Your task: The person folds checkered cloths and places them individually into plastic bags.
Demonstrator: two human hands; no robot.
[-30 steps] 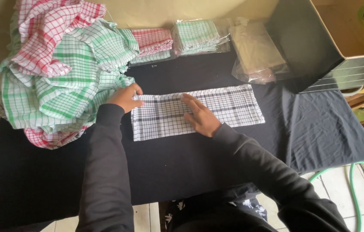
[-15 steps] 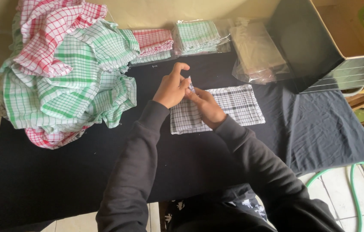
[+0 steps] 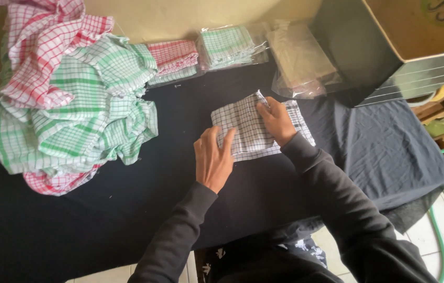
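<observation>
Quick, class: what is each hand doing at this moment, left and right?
Left hand: open, fingers flat on the near left edge of the checked cloth.
Right hand: closed, pinching a fold of that cloth.

Three clear bags lay at the back of the table — a red cloth pack [image 3: 172, 56], a green cloth pack [image 3: 227, 46], an empty bag [image 3: 299, 60]. A brown box [image 3: 416, 26] stood right.

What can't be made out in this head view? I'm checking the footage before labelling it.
- Part of the checked cloth: under the right hand and left hand.
- Cardboard box: cut off by the top and right edges.
- Bagged cloths: count hidden by glare on the plastic.
</observation>
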